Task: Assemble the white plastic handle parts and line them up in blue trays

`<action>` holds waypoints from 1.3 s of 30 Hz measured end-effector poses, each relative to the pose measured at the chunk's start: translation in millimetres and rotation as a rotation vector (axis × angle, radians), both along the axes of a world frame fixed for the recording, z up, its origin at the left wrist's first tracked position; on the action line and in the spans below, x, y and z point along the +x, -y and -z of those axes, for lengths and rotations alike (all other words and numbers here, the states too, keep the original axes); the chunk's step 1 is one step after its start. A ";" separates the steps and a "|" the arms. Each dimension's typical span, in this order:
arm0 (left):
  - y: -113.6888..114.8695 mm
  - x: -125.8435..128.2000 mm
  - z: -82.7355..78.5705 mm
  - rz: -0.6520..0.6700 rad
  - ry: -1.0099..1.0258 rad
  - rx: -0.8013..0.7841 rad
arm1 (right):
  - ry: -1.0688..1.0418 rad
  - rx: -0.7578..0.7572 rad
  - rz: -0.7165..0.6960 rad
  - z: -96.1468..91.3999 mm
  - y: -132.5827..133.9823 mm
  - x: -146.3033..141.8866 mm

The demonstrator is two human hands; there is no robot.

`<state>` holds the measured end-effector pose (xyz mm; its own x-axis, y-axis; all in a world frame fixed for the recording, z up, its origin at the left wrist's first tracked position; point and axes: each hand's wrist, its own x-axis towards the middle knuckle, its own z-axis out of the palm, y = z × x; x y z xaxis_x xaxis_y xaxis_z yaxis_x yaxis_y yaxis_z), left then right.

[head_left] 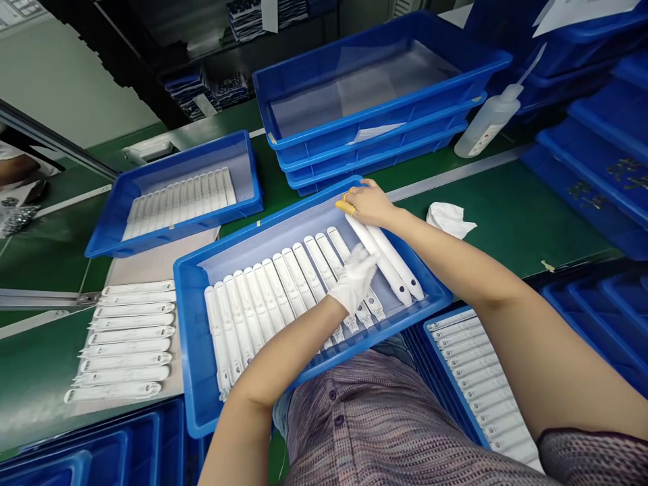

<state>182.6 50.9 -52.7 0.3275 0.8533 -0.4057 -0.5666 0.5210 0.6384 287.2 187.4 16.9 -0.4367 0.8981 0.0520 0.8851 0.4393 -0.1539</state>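
A blue plastic tray (188, 337) lies in front of me, holding a slanted row of long white plastic strips (263, 300). My right hand (369, 206), with yellow finger cots on its fingers, is at the tray's far corner and grips two white strips (382, 253) lying across the others. My left hand (354, 280), in a white glove, rests on the strips beside that pair. Its fingers are blurred.
A second blue tray (172, 233) of white strips stands to the left, and more strips lie on a sheet (126, 341). Stacked blue trays (395, 101), a squeeze bottle (489, 125) and a white cloth (449, 219) stand beyond. Another strip tray (470, 378) sits at lower right.
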 end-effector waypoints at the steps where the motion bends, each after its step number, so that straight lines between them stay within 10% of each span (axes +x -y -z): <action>1: 3.4 8.9 1.8 0.078 0.041 -0.017 | -0.060 0.000 -0.008 -7.5 4.4 -2.5; 7: 6.7 0.3 -17.1 0.217 0.082 0.042 | -0.529 -0.063 0.096 -27.9 38.6 -3.1; 16: -2.8 -117.3 -85.1 -0.033 -0.088 0.061 | -1.457 -1.030 0.101 -12.8 103.0 -60.3; 27: 18.9 -198.7 -80.4 -0.329 -0.230 0.168 | -1.781 -0.964 0.204 0.3 121.6 -122.6; 39: 32.7 -182.1 -59.9 -0.268 0.058 0.144 | -1.877 -1.331 0.207 6.6 134.2 -126.7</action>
<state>0.4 18.2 7.2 0.1015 0.9598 -0.2618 -0.7091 0.2544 0.6576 160.5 53.2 10.3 -0.5567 0.7740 -0.3017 -0.5254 -0.6094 -0.5938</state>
